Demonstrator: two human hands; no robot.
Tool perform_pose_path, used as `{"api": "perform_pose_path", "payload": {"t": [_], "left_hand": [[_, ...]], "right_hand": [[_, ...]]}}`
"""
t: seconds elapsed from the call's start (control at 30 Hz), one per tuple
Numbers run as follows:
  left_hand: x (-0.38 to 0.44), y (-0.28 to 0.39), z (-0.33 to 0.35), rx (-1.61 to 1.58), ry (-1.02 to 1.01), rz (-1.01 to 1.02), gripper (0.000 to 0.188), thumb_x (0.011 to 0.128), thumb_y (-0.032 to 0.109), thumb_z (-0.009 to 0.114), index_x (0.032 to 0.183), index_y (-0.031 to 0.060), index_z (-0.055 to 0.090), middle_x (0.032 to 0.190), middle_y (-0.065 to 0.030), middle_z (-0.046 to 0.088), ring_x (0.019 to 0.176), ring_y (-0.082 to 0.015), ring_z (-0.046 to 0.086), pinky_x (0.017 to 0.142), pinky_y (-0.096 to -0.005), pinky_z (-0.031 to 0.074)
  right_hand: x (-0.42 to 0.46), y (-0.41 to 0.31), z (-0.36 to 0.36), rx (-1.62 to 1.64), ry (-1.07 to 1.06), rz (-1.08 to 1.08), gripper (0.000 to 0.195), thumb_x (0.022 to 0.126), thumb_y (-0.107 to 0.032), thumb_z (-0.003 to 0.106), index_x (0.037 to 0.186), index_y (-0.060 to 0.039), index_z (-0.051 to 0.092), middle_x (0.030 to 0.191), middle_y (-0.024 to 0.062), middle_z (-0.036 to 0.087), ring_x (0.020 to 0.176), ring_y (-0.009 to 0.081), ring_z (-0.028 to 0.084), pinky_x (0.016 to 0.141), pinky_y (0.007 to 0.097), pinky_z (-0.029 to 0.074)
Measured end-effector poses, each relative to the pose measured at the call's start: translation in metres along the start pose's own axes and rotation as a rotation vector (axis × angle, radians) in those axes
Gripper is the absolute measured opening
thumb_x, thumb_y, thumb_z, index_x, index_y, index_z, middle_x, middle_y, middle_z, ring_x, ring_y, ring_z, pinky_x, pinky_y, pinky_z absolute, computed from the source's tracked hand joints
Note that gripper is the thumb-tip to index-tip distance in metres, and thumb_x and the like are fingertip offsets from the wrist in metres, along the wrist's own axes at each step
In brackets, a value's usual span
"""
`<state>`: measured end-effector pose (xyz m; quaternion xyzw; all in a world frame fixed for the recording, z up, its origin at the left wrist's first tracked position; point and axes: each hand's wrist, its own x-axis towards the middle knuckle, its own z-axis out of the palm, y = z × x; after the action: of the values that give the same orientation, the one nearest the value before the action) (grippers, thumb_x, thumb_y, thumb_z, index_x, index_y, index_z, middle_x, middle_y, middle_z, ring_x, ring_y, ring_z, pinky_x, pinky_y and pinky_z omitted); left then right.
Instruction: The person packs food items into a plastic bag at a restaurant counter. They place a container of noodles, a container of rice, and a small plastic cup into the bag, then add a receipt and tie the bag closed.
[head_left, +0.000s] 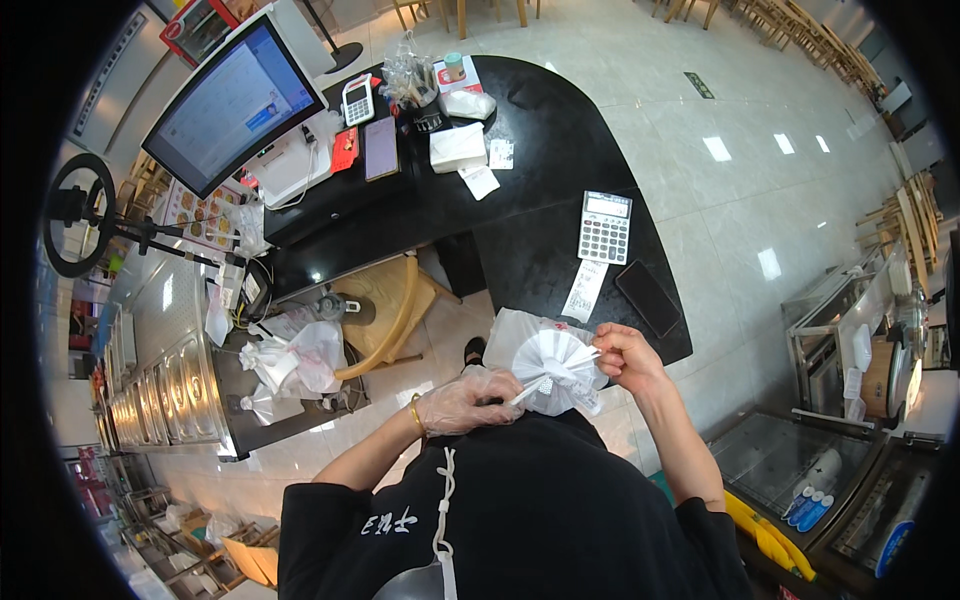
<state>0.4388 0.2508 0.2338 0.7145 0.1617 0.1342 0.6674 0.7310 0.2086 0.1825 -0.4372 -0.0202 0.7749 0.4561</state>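
A white translucent plastic bag (553, 360) is gathered and knotted at its top, just in front of my body at the counter's near edge. A round shape shows through the plastic, but its contents cannot be made out. My left hand (472, 401), in a clear disposable glove, pinches one twisted end of the bag. My bare right hand (628, 358) pinches another end at the bag's right side. Beyond the bag, a printed paper slip (585, 291) lies partly against a white calculator (604, 227). A dark smartphone (648, 298) rests to their right.
The black counter (555, 112) curves ahead, bearing a napkin pack (458, 148), a card terminal (358, 100) and a monitor (234, 106). A wooden chair (382, 307) stands at the left, near more plastic bags (300, 358). Glass-topped equipment (795, 465) is at the lower right.
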Motion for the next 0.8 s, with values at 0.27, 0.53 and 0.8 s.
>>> {"api": "perform_pose_path", "payload": {"t": [0.27, 0.53, 0.8], "left_hand": [[0.017, 0.05, 0.025, -0.324, 0.256, -0.137, 0.009, 0.086, 0.007, 0.061, 0.085, -0.0025, 0.062, 0.087, -0.0066, 0.06, 0.076, -0.0134, 0.055, 0.068, -0.0258, 0.044], [-0.047, 0.082, 0.03, -0.522, 0.698, 0.07, 0.013, 0.088, 0.01, 0.058, 0.086, -0.0028, 0.059, 0.093, -0.0076, 0.055, 0.082, -0.0159, 0.051, 0.073, -0.0279, 0.041], [-0.164, 0.109, -0.013, -0.423, 1.16, 0.492, 0.024, 0.087, 0.016, 0.06, 0.098, -0.0051, 0.057, 0.086, -0.0125, 0.059, 0.081, -0.021, 0.057, 0.074, -0.0321, 0.045]], "right_hand": [[-0.037, -0.023, 0.03, -0.378, -0.092, -0.147, 0.011, 0.082, -0.002, 0.06, 0.093, -0.0024, 0.059, 0.079, 0.0043, 0.06, 0.058, 0.009, 0.051, 0.053, 0.0223, 0.04], [-0.035, -0.031, 0.015, -0.494, -0.059, -0.251, 0.016, 0.085, -0.008, 0.06, 0.1, -0.0017, 0.059, 0.088, 0.0091, 0.063, 0.065, 0.0143, 0.059, 0.056, 0.0256, 0.048], [-0.01, 0.006, 0.009, -0.427, -0.035, -0.153, 0.013, 0.086, -0.007, 0.057, 0.097, -0.0015, 0.058, 0.08, 0.0103, 0.063, 0.057, 0.0161, 0.059, 0.049, 0.0269, 0.049]]}}
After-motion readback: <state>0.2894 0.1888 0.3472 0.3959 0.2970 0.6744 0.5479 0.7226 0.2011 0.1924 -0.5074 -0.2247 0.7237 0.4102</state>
